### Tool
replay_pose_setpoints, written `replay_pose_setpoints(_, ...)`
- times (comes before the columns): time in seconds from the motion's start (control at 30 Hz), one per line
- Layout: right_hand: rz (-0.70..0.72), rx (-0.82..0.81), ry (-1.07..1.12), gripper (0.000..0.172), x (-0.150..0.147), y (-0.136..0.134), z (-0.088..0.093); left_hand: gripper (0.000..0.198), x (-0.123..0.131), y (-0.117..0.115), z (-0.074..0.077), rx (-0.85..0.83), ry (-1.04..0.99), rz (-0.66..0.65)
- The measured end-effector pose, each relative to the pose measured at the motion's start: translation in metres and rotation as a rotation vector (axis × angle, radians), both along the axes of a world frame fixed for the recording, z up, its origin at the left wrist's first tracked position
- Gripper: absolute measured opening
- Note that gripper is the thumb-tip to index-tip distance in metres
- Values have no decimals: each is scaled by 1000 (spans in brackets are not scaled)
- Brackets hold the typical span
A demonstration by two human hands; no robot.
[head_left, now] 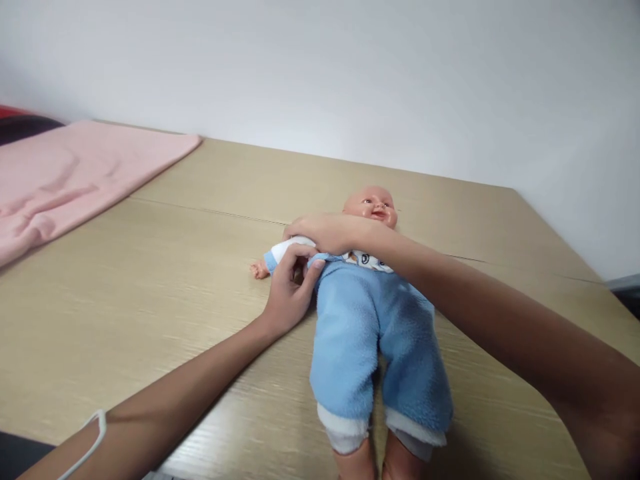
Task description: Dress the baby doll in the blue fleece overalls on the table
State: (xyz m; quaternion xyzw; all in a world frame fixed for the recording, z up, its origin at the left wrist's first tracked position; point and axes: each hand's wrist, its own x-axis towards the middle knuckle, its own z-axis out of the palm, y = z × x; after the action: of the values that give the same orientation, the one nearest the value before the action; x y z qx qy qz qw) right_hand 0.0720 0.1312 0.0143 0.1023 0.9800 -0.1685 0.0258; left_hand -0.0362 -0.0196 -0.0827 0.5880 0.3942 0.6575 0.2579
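Observation:
A baby doll [371, 202] lies on its back on the table, head away from me. It wears fuzzy blue trousers [345, 333] with white cuffs and a white printed shirt [367, 260] with blue-edged sleeves. At the waist's left side, my left hand [293, 287] pinches the trousers' waistband between thumb and fingers. My right hand [325, 232] reaches across the doll's chest, its fingers curled down over the shirt near the left-side sleeve. Those fingertips are partly hidden. The doll's arm on the left sticks out sideways; its other arm is hidden behind my right forearm.
A pink blanket [90, 167] is spread at the table's far left, with a red and black object [25, 123] behind it. The wooden table [150, 300] has a seam running across it. Its back edge meets a pale wall [320, 80].

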Motion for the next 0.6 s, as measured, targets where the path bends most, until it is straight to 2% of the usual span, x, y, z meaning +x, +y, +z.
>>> replay_pose_setpoints(0.1, -139, 0, 151, 24, 11, -12, 11, 11, -2, -1, -1, 29, 23, -10)
replay_pose_setpoints(0.23, -311, -89, 400, 37, 32, -23, 20, 11, -5, -3, -2, 94, 87, 40)
replay_pose_setpoints(0.37, -313, -176, 480, 47, 52, -25, 20, 10, -11, -7, -5, 255, 266, 208)
replay_pose_setpoints(0.43, -304, -203, 481, 50, 59, -26, 19, 12, -13, -8, -6, 317, 272, 276)
replay_pose_setpoints(0.5, -288, -200, 474, 48, 63, -27, 18, 18, -12, -6, -7, 340, 209, 285)
replay_pose_setpoints(0.6, -257, -155, 460, 40, 65, -30, 19, 25, -7, -1, -5, 308, 95, 205)
